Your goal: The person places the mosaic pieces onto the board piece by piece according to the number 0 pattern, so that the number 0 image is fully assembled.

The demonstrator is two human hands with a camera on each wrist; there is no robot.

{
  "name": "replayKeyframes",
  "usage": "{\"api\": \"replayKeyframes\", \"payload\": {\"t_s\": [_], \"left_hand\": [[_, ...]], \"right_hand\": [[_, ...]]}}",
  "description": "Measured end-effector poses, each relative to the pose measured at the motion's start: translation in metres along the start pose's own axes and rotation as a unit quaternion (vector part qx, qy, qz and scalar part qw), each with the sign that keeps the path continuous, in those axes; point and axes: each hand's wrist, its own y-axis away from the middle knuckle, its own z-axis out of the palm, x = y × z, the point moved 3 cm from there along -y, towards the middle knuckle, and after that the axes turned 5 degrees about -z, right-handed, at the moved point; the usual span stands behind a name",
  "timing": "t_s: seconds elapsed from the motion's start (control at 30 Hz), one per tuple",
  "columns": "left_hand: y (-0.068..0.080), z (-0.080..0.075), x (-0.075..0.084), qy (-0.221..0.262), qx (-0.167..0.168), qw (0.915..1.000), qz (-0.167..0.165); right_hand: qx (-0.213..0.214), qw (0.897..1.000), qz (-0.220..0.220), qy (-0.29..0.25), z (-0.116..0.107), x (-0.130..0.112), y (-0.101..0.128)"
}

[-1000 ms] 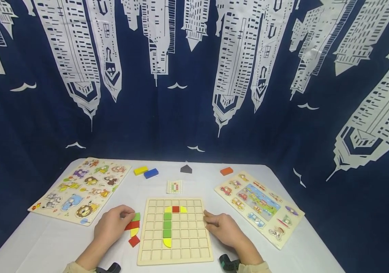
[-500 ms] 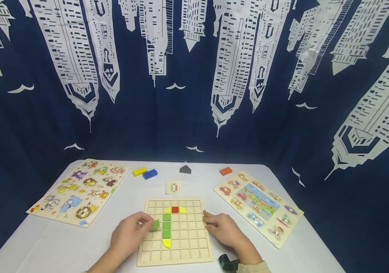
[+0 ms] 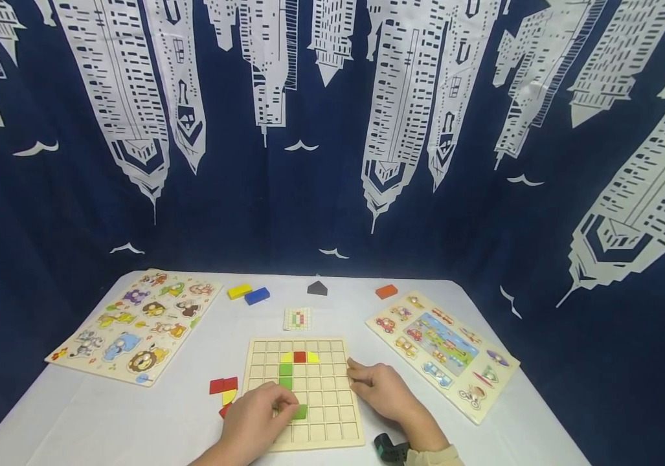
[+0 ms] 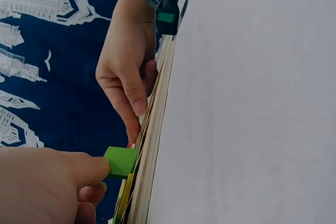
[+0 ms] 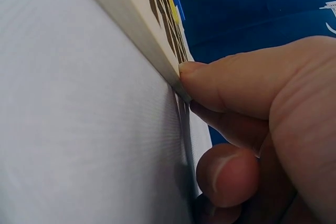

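Observation:
A wooden grid board (image 3: 332, 395) lies on the white table, holding a yellow-red-yellow row (image 3: 300, 356) and green tiles (image 3: 285, 375) below it. My left hand (image 3: 285, 409) is over the board's lower middle and pinches a green square tile (image 3: 300, 411) just above the cells. The left wrist view shows that green tile (image 4: 122, 161) at my fingertips (image 4: 97, 169), beside the board's edge (image 4: 152, 129). My right hand (image 3: 384, 388) rests against the board's right edge, its fingertips (image 5: 210, 80) pressing the board's rim (image 5: 131, 19).
Loose red and yellow tiles (image 3: 223, 388) lie left of the board. A small pattern card (image 3: 298, 318) sits behind it. An animal puzzle (image 3: 134, 323) is at the left and a vehicle puzzle (image 3: 443, 349) at the right. Yellow (image 3: 240, 290), blue (image 3: 258, 296), dark (image 3: 317, 288) and orange (image 3: 386, 291) blocks lie at the back.
My left hand took a green tile from the loose pile at the left and carried it right, over the board to its lower middle. The right hand stayed put.

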Motion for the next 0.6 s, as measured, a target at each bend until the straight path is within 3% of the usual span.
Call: {"api": "replayKeyframes", "payload": {"t_s": [0.13,0.27,0.47,0.6], "left_hand": [[-0.0013,0.0010,0.0009,-0.008,0.010,0.9999,0.009],[-0.0012,0.0016,0.0002,-0.009,0.002,0.9999,0.013],[-0.0005,0.0032,-0.0019,-0.035,-0.017,0.9983,0.044],[-0.0003,0.0028,-0.0020,-0.048,-0.013,0.9974,0.051]], "right_hand": [[0.003,1.000,-0.001,-0.001,-0.0012,-0.0010,0.0010],[0.003,1.000,-0.001,0.002,-0.0014,-0.0013,0.0008],[-0.001,1.000,0.001,0.001,-0.0004,0.0001,0.0004],[-0.003,1.000,0.002,-0.002,0.0004,0.0010,-0.0004]]}}
